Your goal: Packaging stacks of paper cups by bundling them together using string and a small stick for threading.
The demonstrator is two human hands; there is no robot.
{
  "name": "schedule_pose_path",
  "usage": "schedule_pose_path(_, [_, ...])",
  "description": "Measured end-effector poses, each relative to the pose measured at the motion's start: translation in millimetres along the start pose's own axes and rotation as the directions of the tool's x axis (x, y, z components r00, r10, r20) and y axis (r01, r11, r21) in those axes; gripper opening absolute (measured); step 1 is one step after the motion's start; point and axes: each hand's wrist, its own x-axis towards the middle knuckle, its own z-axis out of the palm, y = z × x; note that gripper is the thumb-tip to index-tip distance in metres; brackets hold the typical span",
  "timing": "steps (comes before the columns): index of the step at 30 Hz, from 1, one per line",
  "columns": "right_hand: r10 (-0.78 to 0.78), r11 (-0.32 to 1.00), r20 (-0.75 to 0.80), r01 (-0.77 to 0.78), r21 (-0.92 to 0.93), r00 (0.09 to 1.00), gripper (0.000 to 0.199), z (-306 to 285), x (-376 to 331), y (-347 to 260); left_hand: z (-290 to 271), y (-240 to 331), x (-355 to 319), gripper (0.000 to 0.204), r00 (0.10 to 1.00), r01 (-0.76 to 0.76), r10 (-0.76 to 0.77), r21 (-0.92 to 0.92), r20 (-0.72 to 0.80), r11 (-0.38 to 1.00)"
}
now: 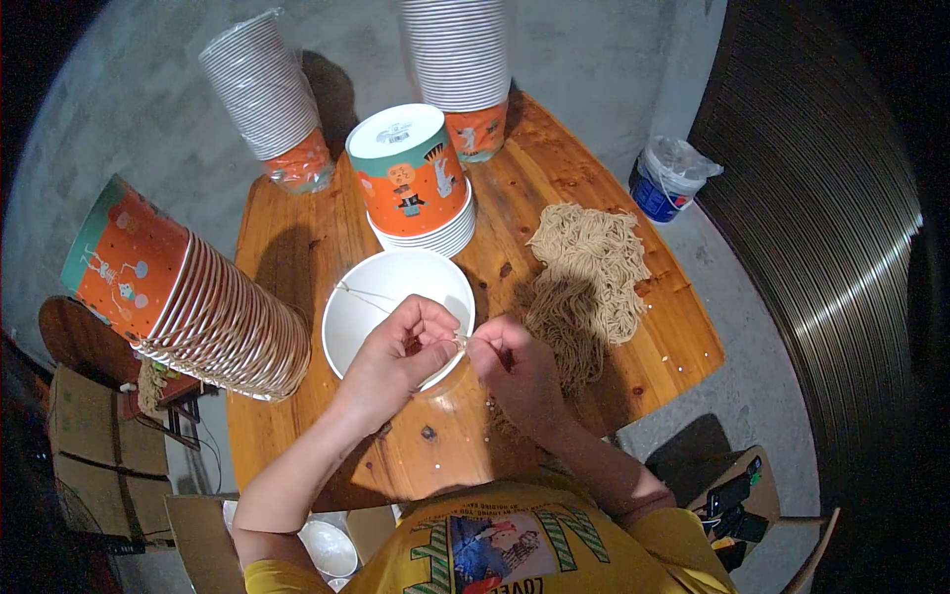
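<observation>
Cord (368, 296), thin and pale, pinched between the fingertips of left hand (401, 346) and right hand (512, 374), probably opposed for fine control; white paper tub (346, 332) beneath; beige yarn (592, 265) beyond the right, presumably for easy reach.

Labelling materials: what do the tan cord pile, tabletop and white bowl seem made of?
Tan cord pile: likely cotton or similar yarn, matte; soft, tangled strands.
Tabletop: wood, seemingly varnished; grain, knots, sheen.
White bowl: coated paper or plastic, can't tell; smooth, even surface.
</observation>
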Motion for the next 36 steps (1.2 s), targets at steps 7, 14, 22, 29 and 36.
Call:
schedule_pose_path(7, [-0.137, 0.986, -0.005, 0.136, -0.095, 0.991, 0.008, 0.4, -1.6, -1.8, -0.7, 2.9, 0.9, 0.018, 1.0, 0.03, -0.03, -0.044, 0.006, 0.999])
schedule_pose_path(14, [-0.55, 0.716, 0.097, 0.528, -0.457, 0.83, 0.026, -4.2, 1.1, 20.0, -0.4, 6.2, 0.7, 0.019, 0.999, 0.048, -0.048, -0.042, 0.005, 0.998])
schedule_pose_path(22, [-0.515, 0.806, -0.012, 0.479, -0.346, 0.857, 0.023, 1.1, 1.6, 13.8, 0.6, 7.1, -2.5, 0.028, 0.999, 0.011, -0.015, 0.093, 0.042, 0.996])
schedule_pose_path(29, [-0.203, 0.971, 0.039, 0.206, -0.124, 0.978, 0.014, -2.0, 0.6, 6.0, 3.6, 6.1, -3.4, 0.029, 0.997, -0.065, 0.051, 0.309, 0.053, 0.949])
schedule_pose_path(36, [-0.206, 0.978, 0.001, 0.206, 0.032, 0.979, 0.007, -3.8, -6.2, 16.4, 4.9, 4.0, -4.5, 0.011, 0.958, -0.26, 0.274, 0.639, 0.081, 0.724])
